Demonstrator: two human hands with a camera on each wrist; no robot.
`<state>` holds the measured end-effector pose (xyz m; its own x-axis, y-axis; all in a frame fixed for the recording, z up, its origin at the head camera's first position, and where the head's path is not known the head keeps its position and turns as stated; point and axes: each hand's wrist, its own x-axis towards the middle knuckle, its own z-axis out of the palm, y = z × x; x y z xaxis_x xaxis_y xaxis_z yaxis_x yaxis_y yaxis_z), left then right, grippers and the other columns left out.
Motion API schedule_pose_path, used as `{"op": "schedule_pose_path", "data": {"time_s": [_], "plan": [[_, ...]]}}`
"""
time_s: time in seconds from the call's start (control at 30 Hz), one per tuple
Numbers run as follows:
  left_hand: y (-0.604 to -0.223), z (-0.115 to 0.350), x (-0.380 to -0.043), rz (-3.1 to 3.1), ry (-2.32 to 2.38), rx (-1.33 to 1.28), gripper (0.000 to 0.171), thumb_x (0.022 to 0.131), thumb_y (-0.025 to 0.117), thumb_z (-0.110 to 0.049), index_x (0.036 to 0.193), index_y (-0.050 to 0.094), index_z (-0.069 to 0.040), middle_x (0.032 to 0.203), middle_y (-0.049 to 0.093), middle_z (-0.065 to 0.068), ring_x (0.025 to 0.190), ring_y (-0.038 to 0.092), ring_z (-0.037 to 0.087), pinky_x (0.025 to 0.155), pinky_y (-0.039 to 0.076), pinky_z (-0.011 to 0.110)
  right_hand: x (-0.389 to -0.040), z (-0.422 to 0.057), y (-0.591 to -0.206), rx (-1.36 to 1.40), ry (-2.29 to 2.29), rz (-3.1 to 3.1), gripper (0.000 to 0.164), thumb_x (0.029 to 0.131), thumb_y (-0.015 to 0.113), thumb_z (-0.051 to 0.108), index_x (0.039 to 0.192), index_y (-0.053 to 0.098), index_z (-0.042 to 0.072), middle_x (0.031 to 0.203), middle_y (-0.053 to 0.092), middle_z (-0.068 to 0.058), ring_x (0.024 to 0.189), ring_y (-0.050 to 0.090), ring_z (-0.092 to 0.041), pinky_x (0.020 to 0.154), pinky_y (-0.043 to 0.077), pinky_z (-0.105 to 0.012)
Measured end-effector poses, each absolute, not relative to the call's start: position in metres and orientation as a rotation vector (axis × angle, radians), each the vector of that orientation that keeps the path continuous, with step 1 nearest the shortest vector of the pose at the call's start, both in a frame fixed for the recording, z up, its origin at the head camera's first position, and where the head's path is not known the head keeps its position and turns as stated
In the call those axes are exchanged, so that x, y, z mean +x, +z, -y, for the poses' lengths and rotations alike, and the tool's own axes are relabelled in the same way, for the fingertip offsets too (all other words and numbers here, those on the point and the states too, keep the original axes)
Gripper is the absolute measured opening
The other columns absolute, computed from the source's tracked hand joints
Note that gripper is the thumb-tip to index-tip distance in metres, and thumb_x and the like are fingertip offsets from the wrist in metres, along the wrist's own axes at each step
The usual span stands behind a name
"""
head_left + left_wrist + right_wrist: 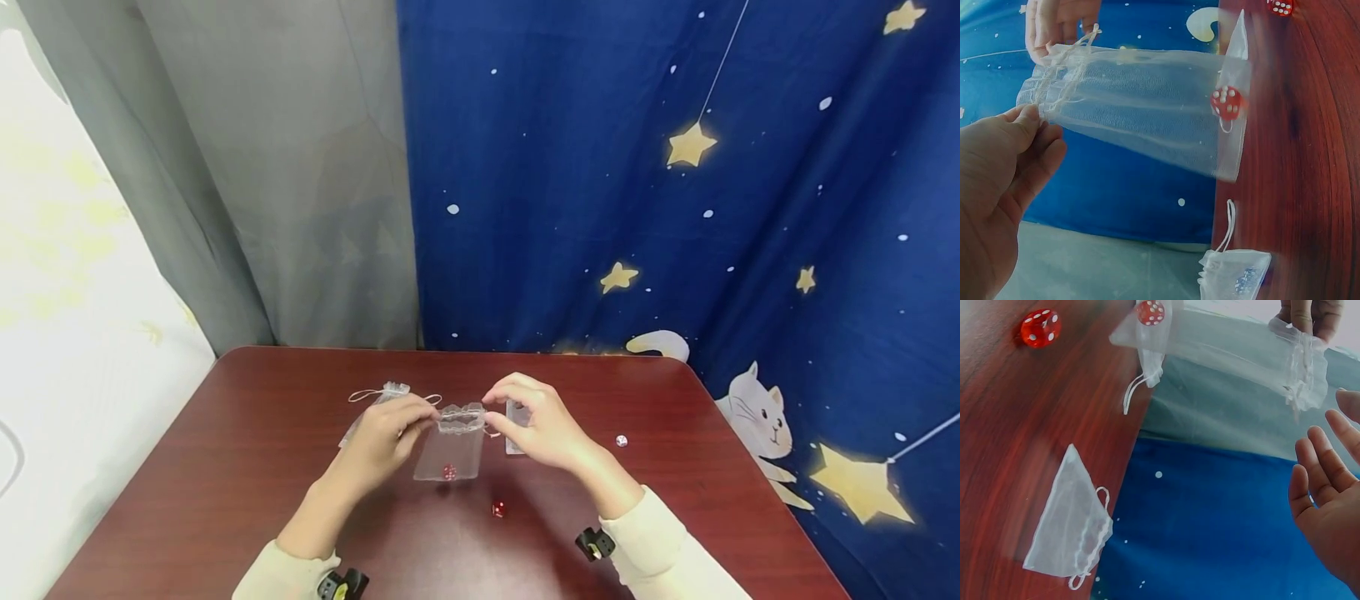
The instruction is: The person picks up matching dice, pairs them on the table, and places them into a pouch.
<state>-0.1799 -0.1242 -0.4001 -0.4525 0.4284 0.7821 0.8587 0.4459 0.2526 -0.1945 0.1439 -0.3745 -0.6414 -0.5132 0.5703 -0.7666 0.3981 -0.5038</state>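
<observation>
A sheer white drawstring pouch (459,446) hangs above the table, its gathered mouth toward the far side. My left hand (390,429) pinches one side of that mouth between thumb and fingers, as the left wrist view shows (1004,162). Inside the pouch's bottom end lies a red die (1227,103) with white dots. My right hand (542,422) is at the other side of the mouth; in the right wrist view its fingers (1322,462) are spread and loosely bent, apart from the mesh. Another red die (498,508) rests on the table below.
Left of the held pouch lies a second pouch (1235,275) with a blue die in it. A flat third pouch (1069,519) lies on the right, partly behind my right hand in the head view. Farther right sits a pale die (622,441). Curtains (555,183) hang behind the table (225,483).
</observation>
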Motion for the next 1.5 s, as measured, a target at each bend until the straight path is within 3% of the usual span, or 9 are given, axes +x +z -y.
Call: {"op": "schedule_pose_path", "data": {"time_s": [0.17,0.4,0.53,0.8,1.03,1.27,1.5], "plan": [[-0.398,0.125,-0.180,2.066,-0.867,-1.073,0.014,0.084,0.078,0.005,0.093,0.074,-0.006,0.091,0.072,0.001,0.084,0.069,0.014,0.077,0.056,0.024,-0.195,-0.152,-0.379,1.056,1.118,2.367,0.022,0.087,0.080,0.013,0.108,0.073,0.013,0.106,0.069,0.005,0.093,0.063,-0.013,0.079,0.056,-0.033],[-0.398,0.122,-0.180,1.988,-0.859,-1.073,0.029,0.072,0.082,0.014,0.092,0.074,-0.005,0.090,0.072,0.001,0.081,0.069,0.016,0.073,0.057,0.027,-0.195,-0.162,-0.390,1.004,1.149,2.366,0.024,0.086,0.080,0.011,0.109,0.073,0.012,0.105,0.070,0.002,0.092,0.064,-0.011,0.074,0.057,-0.035],[-0.399,0.123,-0.179,2.029,-0.870,-1.060,0.022,0.077,0.080,0.010,0.091,0.074,-0.005,0.090,0.072,0.001,0.082,0.068,0.014,0.075,0.056,0.024,-0.194,-0.168,-0.397,0.987,1.149,2.377,0.024,0.086,0.080,0.010,0.108,0.073,0.012,0.099,0.068,0.004,0.091,0.064,-0.012,0.073,0.057,-0.041],[-0.399,0.125,-0.179,2.075,-0.901,-1.068,0.010,0.088,0.075,0.002,0.094,0.074,-0.006,0.092,0.072,0.001,0.084,0.068,0.014,0.079,0.055,0.022,-0.193,-0.176,-0.409,0.955,1.152,2.408,0.024,0.086,0.080,0.009,0.108,0.072,0.006,0.098,0.070,-0.009,0.090,0.065,-0.019,0.074,0.056,-0.040],[-0.398,0.125,-0.179,2.063,-0.900,-1.074,0.011,0.087,0.075,0.003,0.095,0.074,-0.006,0.092,0.072,0.002,0.083,0.068,0.014,0.078,0.055,0.022,-0.190,-0.178,-0.431,0.981,1.154,2.423,0.022,0.087,0.079,0.009,0.107,0.072,0.006,0.093,0.069,-0.006,0.085,0.066,-0.019,0.072,0.056,-0.036],[-0.399,0.125,-0.180,2.074,-0.895,-1.067,0.016,0.084,0.077,0.006,0.094,0.074,-0.006,0.091,0.072,0.001,0.083,0.068,0.014,0.078,0.055,0.023,-0.185,-0.174,-0.455,1.056,1.127,2.464,0.020,0.088,0.078,0.012,0.107,0.071,0.011,0.097,0.070,-0.007,0.088,0.067,-0.022,0.079,0.057,-0.038],[-0.399,0.124,-0.180,2.080,-0.894,-1.067,0.009,0.089,0.075,0.002,0.094,0.074,-0.005,0.092,0.073,0.002,0.084,0.068,0.015,0.078,0.055,0.024,-0.178,-0.171,-0.471,1.152,1.026,2.642,0.024,0.093,0.074,0.019,0.113,0.071,0.004,0.102,0.069,-0.004,0.090,0.065,-0.016,0.081,0.054,-0.030]]}}
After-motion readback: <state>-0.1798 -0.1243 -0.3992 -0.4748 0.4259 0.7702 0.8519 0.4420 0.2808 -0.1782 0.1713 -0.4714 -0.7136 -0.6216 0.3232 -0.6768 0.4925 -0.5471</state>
